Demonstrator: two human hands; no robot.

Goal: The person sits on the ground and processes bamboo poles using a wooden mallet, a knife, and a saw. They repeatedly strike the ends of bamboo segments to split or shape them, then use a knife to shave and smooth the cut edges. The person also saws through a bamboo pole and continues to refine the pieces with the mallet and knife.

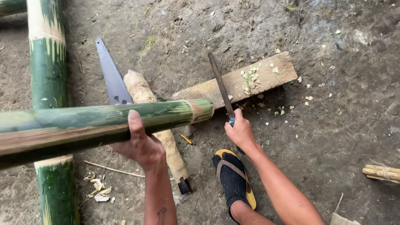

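Bamboo pole [100,121] gripped by left hand [139,143]; right hand [239,131] fingers closed around blade [221,85].

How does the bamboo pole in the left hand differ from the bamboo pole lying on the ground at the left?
The held bamboo pole runs crosswise, gripped from below by the left hand; the ground bamboo pole lies lengthwise on the dirt, passing under it. The held one has a brown stripped strip; the ground one looks brighter green. Both are green with pale node bands.

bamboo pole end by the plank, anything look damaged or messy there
Pale green chips lie scattered on the wooden plank and the dirt beside it. The bamboo pole end itself looks cleanly cut, not split.
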